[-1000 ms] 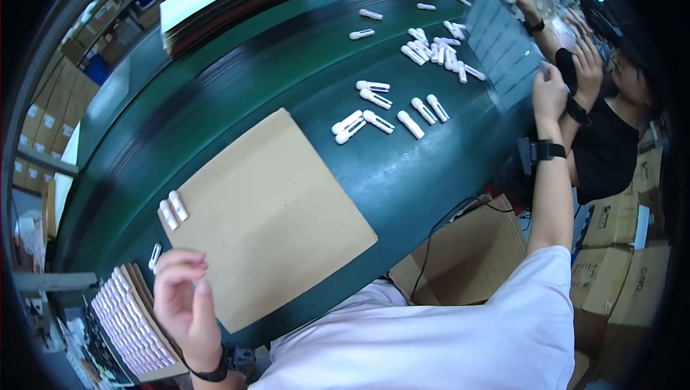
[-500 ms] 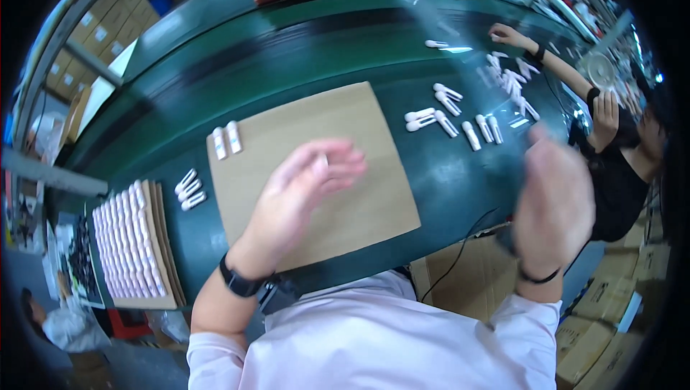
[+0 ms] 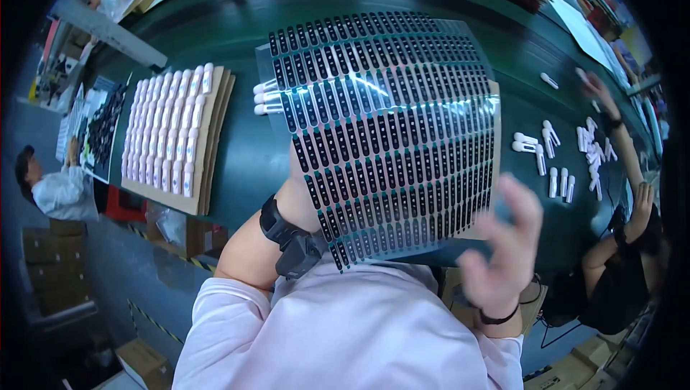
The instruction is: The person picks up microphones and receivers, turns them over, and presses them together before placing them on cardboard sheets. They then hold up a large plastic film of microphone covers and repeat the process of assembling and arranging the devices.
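A: Where was the label sheet (image 3: 384, 135)?

B: Held up over the near edge of the green table (image 3: 237, 138), above the cardboard (image 3: 496, 113). Left hand (image 3: 300, 181) was behind it, gripping the lower left edge as far as I could tell. Right hand (image 3: 503, 246) was open, fingers spread, at the lower right corner, blurred.

A: Risk?

B: My read: one-hand grip on a floppy sheet. It could sag or fold, and labels might stick together. The right hand could also smear a row. White sticks (image 3: 264, 99) sat under its left edge, tray stack (image 3: 169, 127) further left.
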